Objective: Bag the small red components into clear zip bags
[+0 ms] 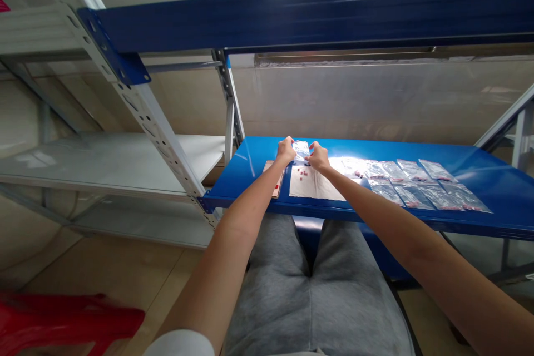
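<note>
on my feed, going left to right: a wooden board (277, 183) lies on the blue steel shelf (233, 178), partly under my left forearm. my left hand (286, 151) pinches the left side of a small clear plastic bag (301, 150), and my right hand (319, 157) pinches its lower right corner, so the hands are apart with the bag between them. below lies a white sheet (312, 189) with small red pieces on it; further right, rows of clear bags (417, 183) holding red pieces lie flat.
</note>
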### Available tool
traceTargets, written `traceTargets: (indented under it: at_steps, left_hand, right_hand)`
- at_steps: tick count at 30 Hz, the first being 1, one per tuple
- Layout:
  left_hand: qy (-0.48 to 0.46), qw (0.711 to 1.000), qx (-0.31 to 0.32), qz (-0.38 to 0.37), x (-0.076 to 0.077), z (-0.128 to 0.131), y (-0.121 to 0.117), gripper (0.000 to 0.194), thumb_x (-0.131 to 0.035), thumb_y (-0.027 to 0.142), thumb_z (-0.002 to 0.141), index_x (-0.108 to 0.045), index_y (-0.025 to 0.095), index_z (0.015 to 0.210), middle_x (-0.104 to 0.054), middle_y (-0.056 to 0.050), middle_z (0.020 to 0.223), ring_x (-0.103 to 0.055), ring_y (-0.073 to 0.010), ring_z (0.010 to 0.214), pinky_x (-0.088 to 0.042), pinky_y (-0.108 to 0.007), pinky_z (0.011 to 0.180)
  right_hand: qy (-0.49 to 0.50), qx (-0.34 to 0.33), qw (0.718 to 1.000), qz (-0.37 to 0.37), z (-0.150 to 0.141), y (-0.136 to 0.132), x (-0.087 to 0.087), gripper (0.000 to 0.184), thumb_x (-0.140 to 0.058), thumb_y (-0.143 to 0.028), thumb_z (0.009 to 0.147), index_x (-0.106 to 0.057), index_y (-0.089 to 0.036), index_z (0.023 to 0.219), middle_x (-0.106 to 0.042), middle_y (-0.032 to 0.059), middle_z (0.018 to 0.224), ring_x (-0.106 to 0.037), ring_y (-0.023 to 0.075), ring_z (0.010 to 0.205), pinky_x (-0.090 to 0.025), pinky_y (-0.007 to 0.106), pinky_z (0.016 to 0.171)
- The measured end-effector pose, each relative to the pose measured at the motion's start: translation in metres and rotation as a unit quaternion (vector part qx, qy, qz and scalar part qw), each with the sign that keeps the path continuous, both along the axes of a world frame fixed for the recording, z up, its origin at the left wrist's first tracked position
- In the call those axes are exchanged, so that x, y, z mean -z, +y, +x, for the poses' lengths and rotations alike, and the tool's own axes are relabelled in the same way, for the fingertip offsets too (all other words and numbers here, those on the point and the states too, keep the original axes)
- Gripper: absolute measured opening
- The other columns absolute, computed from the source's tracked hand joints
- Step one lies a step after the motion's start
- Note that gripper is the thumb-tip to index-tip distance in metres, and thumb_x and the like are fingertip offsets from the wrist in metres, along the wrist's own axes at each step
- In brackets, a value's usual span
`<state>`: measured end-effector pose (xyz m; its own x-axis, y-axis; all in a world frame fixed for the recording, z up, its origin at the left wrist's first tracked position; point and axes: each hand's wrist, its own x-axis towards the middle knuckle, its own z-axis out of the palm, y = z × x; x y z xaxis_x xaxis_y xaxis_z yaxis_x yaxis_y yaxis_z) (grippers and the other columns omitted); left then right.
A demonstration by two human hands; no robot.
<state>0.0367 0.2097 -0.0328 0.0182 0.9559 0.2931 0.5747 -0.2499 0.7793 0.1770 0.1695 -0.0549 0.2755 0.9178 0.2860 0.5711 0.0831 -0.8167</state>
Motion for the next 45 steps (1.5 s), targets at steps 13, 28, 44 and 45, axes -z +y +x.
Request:
traceTargets:
  at_steps: [13, 28, 44, 45]
  left_hand:
    - [0.193, 0.979, 0.072, 0.001, -0.005, 0.004, -0.021, 0.005, -0.076, 0.017, 0.081, -0.077, 0.018, 0.086, -0.075, -0.016, 0.101, -0.069, -0.0296, 0.104, -0.054, -0.037, 0.092]
    - [0.151, 0.962, 0.224, 0.032, 0.006, 0.132, -0.088, 0.032, -0.071, 0.027, 0.09, -0.073, 0.019, 0.121, -0.074, -0.012, 0.12, -0.065, -0.0268, 0.119, -0.047, -0.036, 0.108]
    - [0.02, 0.989, 0.147, 0.015, -0.004, 0.133, -0.11, 0.039, -0.059, 0.001, 0.084, -0.068, 0.016, 0.12, -0.075, -0.009, 0.106, -0.071, -0.0186, 0.091, -0.057, -0.027, 0.079]
    - [0.0, 0.988, 0.152, 0.019, -0.007, 0.126, -0.117, 0.04, -0.06, 0.002, 0.085, -0.068, 0.017, 0.121, -0.075, -0.008, 0.108, -0.071, -0.0173, 0.091, -0.057, -0.026, 0.078]
  right_hand:
    - [-0.094, -0.028, 0.995, 0.006, 0.013, -0.023, -0.009, 0.011, -0.07, -0.011, 0.082, -0.071, -0.021, 0.075, -0.073, 0.0087, 0.087, -0.066, 0.0234, 0.09, -0.049, 0.031, 0.082]
    - [-0.407, 0.117, 0.905, -0.039, 0.128, -0.125, 0.003, 0.032, -0.051, -0.018, 0.094, -0.08, -0.016, 0.105, -0.076, 0.0199, 0.096, -0.063, 0.0364, 0.102, -0.047, 0.045, 0.084]
    - [-0.225, 0.07, 0.968, 0.087, 0.129, -0.138, -0.009, 0.032, -0.053, -0.021, 0.093, -0.071, -0.014, 0.118, -0.074, 0.0176, 0.111, -0.067, 0.0323, 0.103, -0.049, 0.046, 0.096]
    - [-0.187, 0.081, 0.975, 0.093, 0.13, -0.141, -0.017, 0.033, -0.055, -0.025, 0.093, -0.069, -0.014, 0.121, -0.074, 0.0175, 0.112, -0.068, 0.0317, 0.101, -0.05, 0.046, 0.093]
